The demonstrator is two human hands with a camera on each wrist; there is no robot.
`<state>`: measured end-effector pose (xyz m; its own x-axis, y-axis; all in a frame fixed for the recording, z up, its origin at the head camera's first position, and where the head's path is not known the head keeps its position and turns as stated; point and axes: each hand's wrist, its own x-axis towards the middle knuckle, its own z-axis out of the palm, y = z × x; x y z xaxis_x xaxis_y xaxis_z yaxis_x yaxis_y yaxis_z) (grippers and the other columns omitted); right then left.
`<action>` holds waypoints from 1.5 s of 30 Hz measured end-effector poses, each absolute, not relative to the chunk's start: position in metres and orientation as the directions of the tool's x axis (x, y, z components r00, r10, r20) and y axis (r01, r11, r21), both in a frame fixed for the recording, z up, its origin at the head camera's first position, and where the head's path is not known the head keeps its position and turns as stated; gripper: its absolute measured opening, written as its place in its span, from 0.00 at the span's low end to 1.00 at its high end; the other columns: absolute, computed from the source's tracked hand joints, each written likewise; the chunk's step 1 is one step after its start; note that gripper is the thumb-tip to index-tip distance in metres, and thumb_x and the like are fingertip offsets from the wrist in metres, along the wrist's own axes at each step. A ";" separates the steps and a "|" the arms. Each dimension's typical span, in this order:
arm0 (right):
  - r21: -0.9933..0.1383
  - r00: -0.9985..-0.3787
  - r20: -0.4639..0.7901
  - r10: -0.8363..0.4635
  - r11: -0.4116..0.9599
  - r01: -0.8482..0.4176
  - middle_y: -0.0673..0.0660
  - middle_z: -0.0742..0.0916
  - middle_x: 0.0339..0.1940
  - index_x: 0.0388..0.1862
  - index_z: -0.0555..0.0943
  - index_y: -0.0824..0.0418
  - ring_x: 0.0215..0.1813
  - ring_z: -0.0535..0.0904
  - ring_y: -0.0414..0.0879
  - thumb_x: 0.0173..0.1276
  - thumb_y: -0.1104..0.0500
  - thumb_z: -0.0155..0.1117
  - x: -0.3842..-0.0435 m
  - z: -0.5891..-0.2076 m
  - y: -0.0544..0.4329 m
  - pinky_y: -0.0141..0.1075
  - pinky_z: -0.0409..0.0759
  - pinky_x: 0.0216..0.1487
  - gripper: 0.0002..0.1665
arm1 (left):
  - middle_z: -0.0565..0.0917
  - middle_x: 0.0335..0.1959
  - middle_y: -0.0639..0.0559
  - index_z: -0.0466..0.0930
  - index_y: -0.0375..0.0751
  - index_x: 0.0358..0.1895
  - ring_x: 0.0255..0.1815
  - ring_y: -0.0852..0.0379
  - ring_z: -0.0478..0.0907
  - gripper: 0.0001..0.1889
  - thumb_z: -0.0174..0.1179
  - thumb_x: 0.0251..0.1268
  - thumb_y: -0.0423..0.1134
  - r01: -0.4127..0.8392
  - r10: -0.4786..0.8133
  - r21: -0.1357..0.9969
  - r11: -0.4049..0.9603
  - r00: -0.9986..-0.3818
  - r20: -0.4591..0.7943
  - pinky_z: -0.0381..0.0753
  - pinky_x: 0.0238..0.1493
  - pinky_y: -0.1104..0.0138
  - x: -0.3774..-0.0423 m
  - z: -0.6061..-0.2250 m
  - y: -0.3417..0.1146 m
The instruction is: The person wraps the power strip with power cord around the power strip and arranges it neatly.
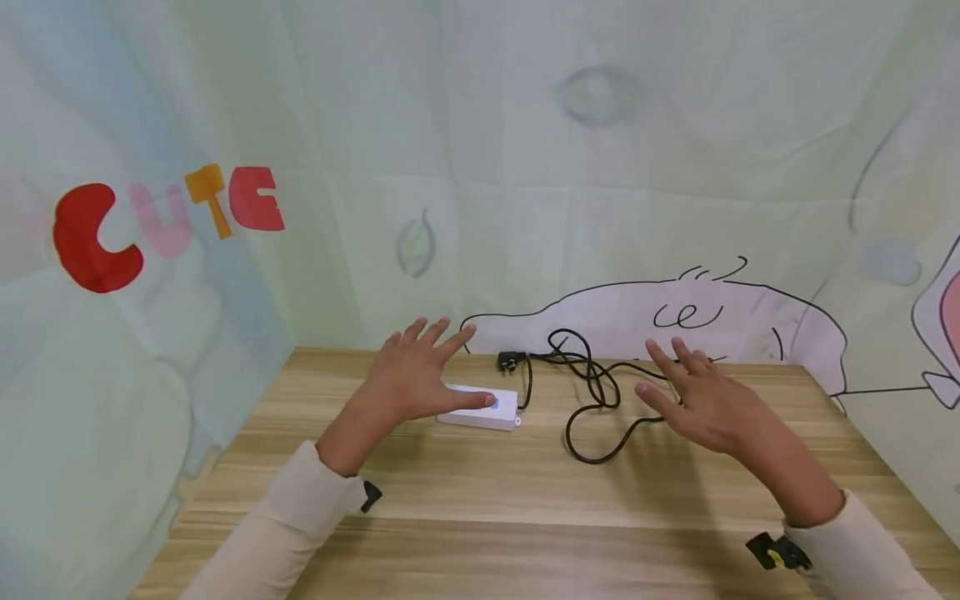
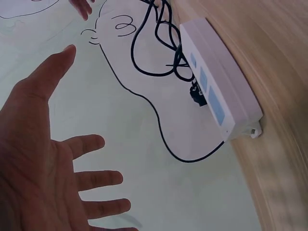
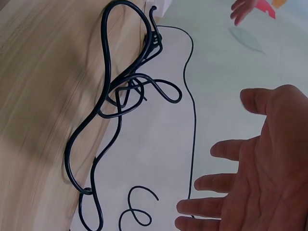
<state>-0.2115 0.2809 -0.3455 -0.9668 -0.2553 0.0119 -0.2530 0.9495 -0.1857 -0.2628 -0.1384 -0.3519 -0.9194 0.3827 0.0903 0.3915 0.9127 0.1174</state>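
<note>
A white power strip with pale blue markings lies on the wooden table, its black cord looped loosely to the right. The black plug rests behind the strip, close to the back edge. My left hand is held over the strip's left part with fingers spread, its thumb overlapping the strip in the head view. In the left wrist view, that palm holds nothing. Above the cord's right end hovers my right hand, fingers apart. The right wrist view shows its palm bare as well.
Behind the wooden table hangs a pale printed cloth, which also covers the sides. Red, pink and orange letters spell CUTE at the left. A cartoon outline is drawn low on the back cloth.
</note>
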 end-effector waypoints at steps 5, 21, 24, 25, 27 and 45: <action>-0.172 -0.963 0.031 -0.267 0.948 -0.269 0.78 0.59 0.92 0.94 0.61 0.59 0.86 0.59 0.86 0.92 0.30 0.40 -0.213 -0.350 0.278 0.80 0.72 0.73 0.47 | 0.67 0.90 0.39 0.59 0.63 0.93 0.91 0.29 0.62 0.58 0.60 0.63 0.85 0.422 0.414 0.116 0.899 -0.906 0.083 0.66 0.84 0.29 -0.266 -0.362 -0.134; -0.104 -0.950 0.099 -0.295 0.947 -0.304 0.76 0.68 0.89 0.90 0.68 0.59 0.82 0.70 0.84 0.92 0.36 0.45 -0.214 -0.363 0.267 0.77 0.74 0.74 0.41 | 0.76 0.85 0.42 0.68 0.58 0.89 0.84 0.33 0.73 0.59 0.70 0.56 0.83 0.485 0.484 0.075 0.871 -0.874 0.032 0.77 0.76 0.31 -0.277 -0.388 -0.119; -0.102 -0.950 0.108 -0.295 0.947 -0.305 0.76 0.69 0.88 0.90 0.68 0.59 0.82 0.70 0.84 0.92 0.37 0.46 -0.214 -0.364 0.266 0.77 0.74 0.74 0.41 | 0.76 0.85 0.43 0.69 0.57 0.88 0.83 0.33 0.73 0.56 0.73 0.59 0.78 0.503 0.503 0.078 0.861 -0.864 0.023 0.77 0.76 0.32 -0.278 -0.390 -0.118; -0.104 -0.950 0.107 -0.294 0.947 -0.304 0.76 0.69 0.88 0.90 0.68 0.59 0.82 0.70 0.84 0.92 0.37 0.46 -0.214 -0.365 0.266 0.77 0.74 0.75 0.41 | 0.76 0.85 0.43 0.70 0.56 0.87 0.83 0.33 0.74 0.55 0.74 0.60 0.76 0.508 0.508 0.076 0.858 -0.861 0.021 0.77 0.75 0.32 -0.279 -0.391 -0.117; -0.104 -0.950 0.104 -0.293 0.947 -0.304 0.76 0.69 0.89 0.90 0.68 0.59 0.83 0.69 0.84 0.92 0.37 0.46 -0.213 -0.366 0.265 0.77 0.73 0.75 0.41 | 0.75 0.85 0.43 0.71 0.55 0.87 0.83 0.33 0.74 0.52 0.75 0.62 0.73 0.516 0.517 0.070 0.854 -0.856 0.011 0.77 0.75 0.32 -0.280 -0.393 -0.116; -0.134 -0.945 0.111 -0.307 0.938 -0.320 0.75 0.70 0.89 0.90 0.68 0.59 0.83 0.69 0.82 0.93 0.37 0.45 -0.211 -0.374 0.260 0.79 0.68 0.78 0.41 | 0.77 0.82 0.40 0.73 0.53 0.86 0.82 0.32 0.73 0.43 0.77 0.70 0.55 0.521 0.528 0.105 0.847 -0.847 -0.066 0.76 0.78 0.32 -0.287 -0.409 -0.116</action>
<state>-0.2114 0.2596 -0.3744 -0.9454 -0.3066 0.1105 -0.3199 0.9379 -0.1345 -0.2870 -0.1163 -0.4086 -0.8465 0.5282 -0.0660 0.5205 0.8473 0.1052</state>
